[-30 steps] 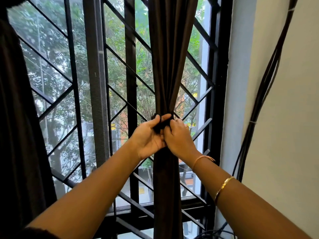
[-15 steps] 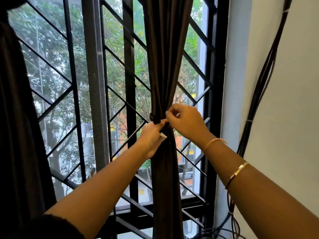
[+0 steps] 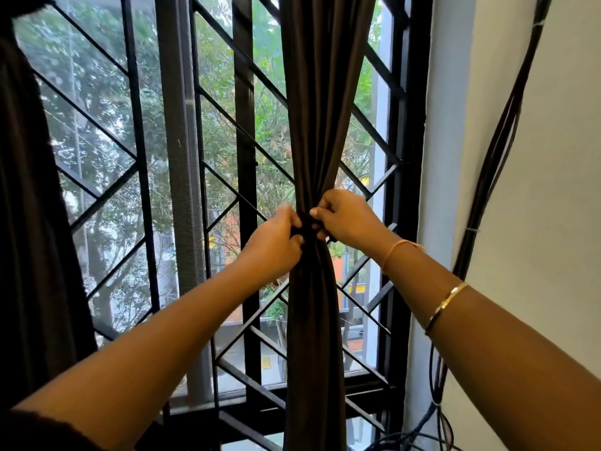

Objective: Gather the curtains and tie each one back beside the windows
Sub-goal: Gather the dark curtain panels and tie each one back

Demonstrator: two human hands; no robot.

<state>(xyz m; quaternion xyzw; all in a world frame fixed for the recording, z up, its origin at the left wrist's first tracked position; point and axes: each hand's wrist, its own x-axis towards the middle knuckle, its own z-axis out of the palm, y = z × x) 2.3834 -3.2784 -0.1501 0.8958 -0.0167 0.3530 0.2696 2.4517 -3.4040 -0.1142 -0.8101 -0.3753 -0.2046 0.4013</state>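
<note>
A dark brown curtain (image 3: 320,102) hangs gathered into a narrow bundle in front of the right window. A dark tie band (image 3: 307,232) cinches it at mid-height. My left hand (image 3: 276,244) pinches the tie on its left side. On the tie's right side my right hand (image 3: 349,219) pinches it with curled fingers. A second dark curtain (image 3: 31,222) hangs loose along the left edge.
Black window grilles (image 3: 140,151) with diagonal bars stand behind the curtains. A bundle of black cables (image 3: 491,177) runs down the white wall (image 3: 546,190) at the right and coils near the floor. The window sill (image 3: 260,395) lies below.
Both hands moved from gripping the bundle close together to working on the tie; my right hand rose and shifted right, my left hand closed in on the tie from the left.
</note>
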